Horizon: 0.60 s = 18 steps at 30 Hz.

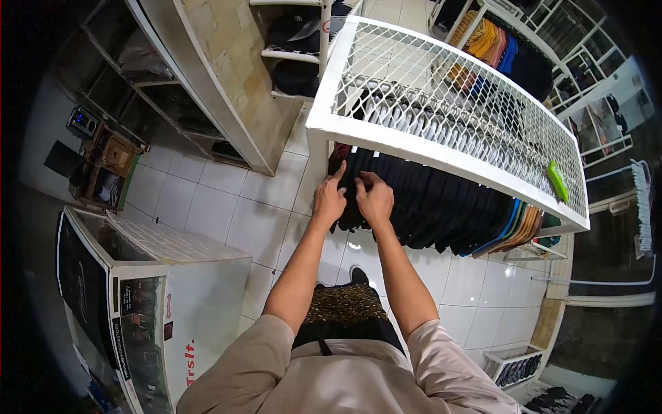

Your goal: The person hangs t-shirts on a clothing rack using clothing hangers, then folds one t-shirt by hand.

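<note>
A long row of black garments hangs under a white rack with a mesh top. Both of my hands are at the left end of the row. My left hand touches the leftmost black garments, its index finger pointing up along them and the other fingers curled. Just to its right, my right hand has its fingers bent against the dark cloth; what lies between them is hard to make out. Blue and brown garments hang at the row's right end.
A bright green object lies on the mesh top at the right. A white cabinet stands at the lower left, a stone-clad pillar at the upper left. More clothes hang behind the rack. White floor tiles show around my feet.
</note>
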Available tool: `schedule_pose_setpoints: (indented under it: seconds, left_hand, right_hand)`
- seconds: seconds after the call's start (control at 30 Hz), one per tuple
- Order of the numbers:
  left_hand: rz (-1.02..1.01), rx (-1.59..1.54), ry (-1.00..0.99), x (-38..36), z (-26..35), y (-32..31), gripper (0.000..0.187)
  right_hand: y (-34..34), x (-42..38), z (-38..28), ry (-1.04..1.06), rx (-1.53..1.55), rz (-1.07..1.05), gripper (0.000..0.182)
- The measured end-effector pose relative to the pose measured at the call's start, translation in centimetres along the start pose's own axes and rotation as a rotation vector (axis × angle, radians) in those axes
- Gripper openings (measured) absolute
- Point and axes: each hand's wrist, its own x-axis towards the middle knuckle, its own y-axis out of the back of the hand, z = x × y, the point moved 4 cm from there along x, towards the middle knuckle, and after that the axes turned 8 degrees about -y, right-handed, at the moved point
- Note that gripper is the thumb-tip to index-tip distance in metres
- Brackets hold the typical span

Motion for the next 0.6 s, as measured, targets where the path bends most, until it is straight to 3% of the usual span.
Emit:
schedule_pose_setpoints:
  seconds: [0.33,0.47,0.5,0.6]
  left_hand:
    - [-0.075,-0.135,-0.038,-1.5,1.0,-1.4,0.083]
    - [-0.12,-0.076,0.099,-4.3,-2.1,-4.2,0.069]
    - [-0.074,-0.027,-0.043,-5.9,-2.9,-4.9,0.068]
    - [0.057,0.061,-0.193,-9.9,-5.5,-7.4,0.055]
  right_hand:
    - [0.5,-0.7,1.6,0.096,-0.01,-0.022,0.03]
    - [0.5,-2.8,1.6,0.255,-0.012,0.026,0.032]
    - [0.8,-3.8,1.5,0.224,0.028,-0.004,0.031]
    - [1.6,-7.3,2.9,0.234,0.089,-0.001,0.031]
